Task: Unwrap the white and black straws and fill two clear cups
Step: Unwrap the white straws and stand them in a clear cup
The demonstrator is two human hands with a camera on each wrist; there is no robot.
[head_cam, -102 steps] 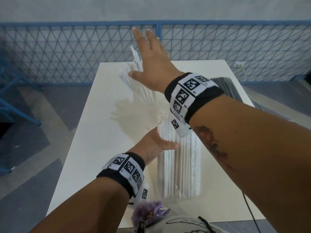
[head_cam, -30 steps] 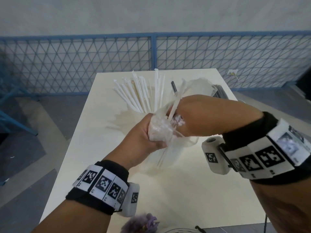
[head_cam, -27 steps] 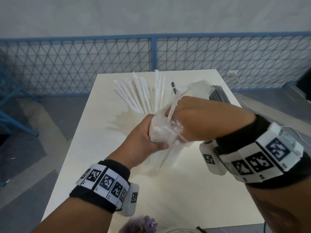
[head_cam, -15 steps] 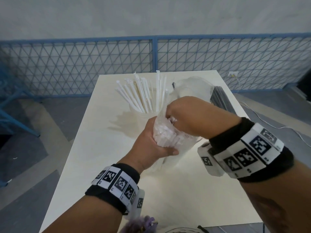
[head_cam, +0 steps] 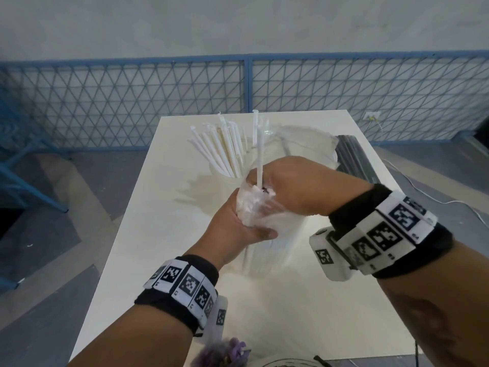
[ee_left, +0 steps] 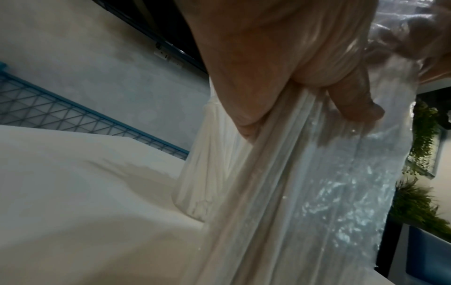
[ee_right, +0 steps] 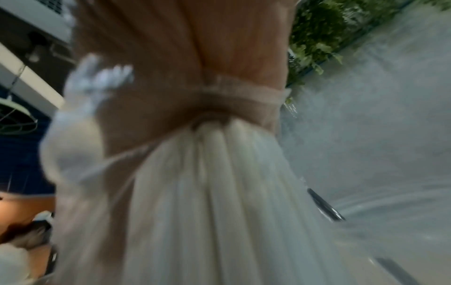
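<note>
My left hand [head_cam: 238,226] grips the neck of a clear plastic bag [head_cam: 267,221] of white straws, which stands upright on the table [head_cam: 158,234]. Its fingers [ee_left: 351,100] curl round the bag [ee_left: 317,192] in the left wrist view. At the bag's mouth my right hand [head_cam: 267,188] pinches one white straw [head_cam: 259,154] that rises straight up. The right wrist view is blurred: it shows the bunched straws [ee_right: 219,192] below my palm. Behind stands a clear cup [head_cam: 221,172] with several white straws fanned out. A pack of black straws [head_cam: 352,157] lies at the right.
Clear plastic [head_cam: 304,144] sits behind my right hand; I cannot tell whether it is a cup or a wrapper. A blue mesh fence [head_cam: 132,102] runs past the table's far edge. A purple fuzzy thing [head_cam: 225,353] is at the near edge.
My right hand, reaching open toward the far cup 3.4 s ago, came back and dipped into the bag's mouth. It now lifts one white straw upright. My left hand keeps its grip.
</note>
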